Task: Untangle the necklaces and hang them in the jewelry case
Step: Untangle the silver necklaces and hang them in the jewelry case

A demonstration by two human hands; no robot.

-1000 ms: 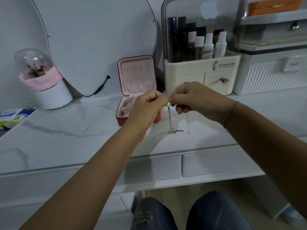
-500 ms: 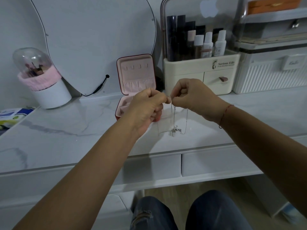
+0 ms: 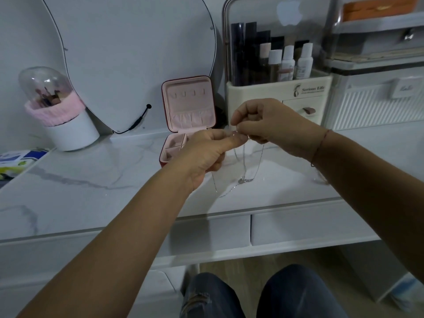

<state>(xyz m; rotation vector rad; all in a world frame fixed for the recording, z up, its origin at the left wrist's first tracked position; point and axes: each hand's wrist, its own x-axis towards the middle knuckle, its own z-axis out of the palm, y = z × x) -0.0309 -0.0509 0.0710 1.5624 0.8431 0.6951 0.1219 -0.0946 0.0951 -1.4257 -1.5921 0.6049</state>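
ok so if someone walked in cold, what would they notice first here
The two hands meeting mid-frame: the left hand and right hand pinch thin silver necklaces that dangle toward the marble tabletop. Just behind the left hand stands the open pink jewelry case, its lid hooks bare. A big curved mirror fills the wall at left, and a clear-fronted cosmetics organiser sits behind the right hand.

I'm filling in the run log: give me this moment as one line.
step: untangling | left hand: pinches necklaces | right hand: pinches necklaces | necklaces: hang below both hands | jewelry case: open, nothing hung
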